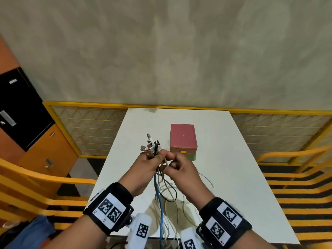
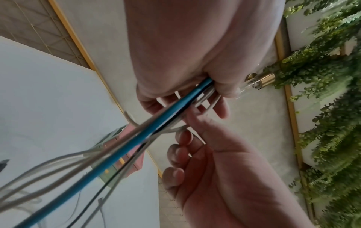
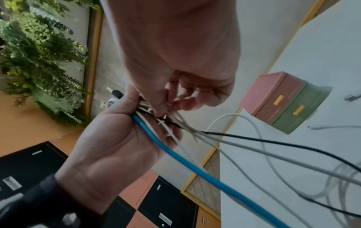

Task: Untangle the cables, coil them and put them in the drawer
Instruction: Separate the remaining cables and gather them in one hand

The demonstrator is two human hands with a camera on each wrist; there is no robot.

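My left hand [image 1: 152, 162] grips a bundle of cables [image 1: 161, 203] above the white table [image 1: 242, 168]: one blue cable [image 3: 175, 154], one black, several white or grey. Their USB plugs [image 1: 150, 146] stick up out of the fist. My right hand [image 1: 175, 163] is right beside it, fingers curled, pinching a grey strand of the bundle [image 3: 181, 123]. The loose ends trail down to the table and over its near edge. A small drawer box [image 1: 183, 139], pink on top and green below with yellow handles, stands just behind the hands, both drawers closed [image 3: 281, 100].
Orange slatted chairs [image 1: 296, 186] flank the table on both sides. A yellow-framed wire fence [image 1: 89, 126] runs behind it. Orange and black lockers [image 1: 23, 114] stand at the left. A cable end lies on the table to the right of the box [image 3: 351, 97].
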